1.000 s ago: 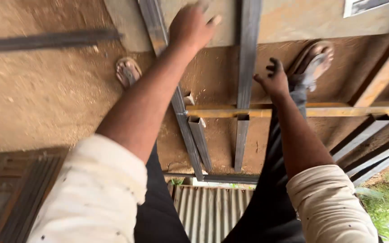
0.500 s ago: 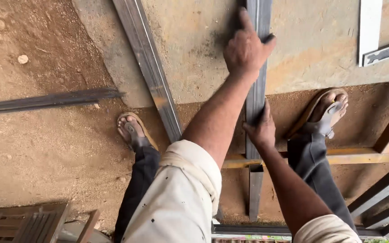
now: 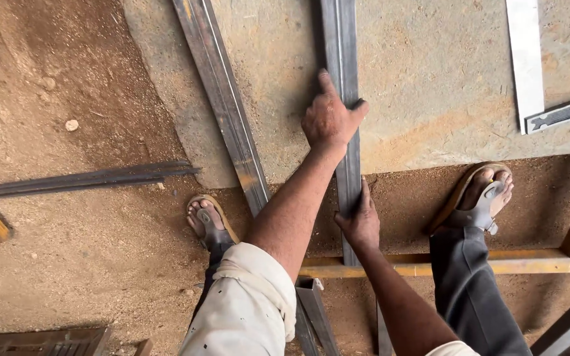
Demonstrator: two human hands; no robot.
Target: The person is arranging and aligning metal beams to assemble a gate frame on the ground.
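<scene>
View from above onto two hands on a long grey steel tube (image 3: 342, 39) that lies lengthwise on a concrete slab (image 3: 430, 86) and the dirt floor (image 3: 67, 231). The left hand (image 3: 330, 118) rests on the tube at its far part, fingers (image 3: 325, 80) spread, the thumb hooked over the tube's right edge, pressing rather than closing around it. The right hand (image 3: 360, 224) grips the same tube nearer the body, fingers wrapped about its left side. Left of both hands a second steel tube (image 3: 222, 112) runs at a slant, apart from the held one. Beneath the right hand a yellowish bar (image 3: 529, 265) crosses the tube. A sandalled foot (image 3: 207, 223) stands left of the fingers, another (image 3: 479, 198) to their right. A metal square (image 3: 529, 66) lies far right on the slab.
</scene>
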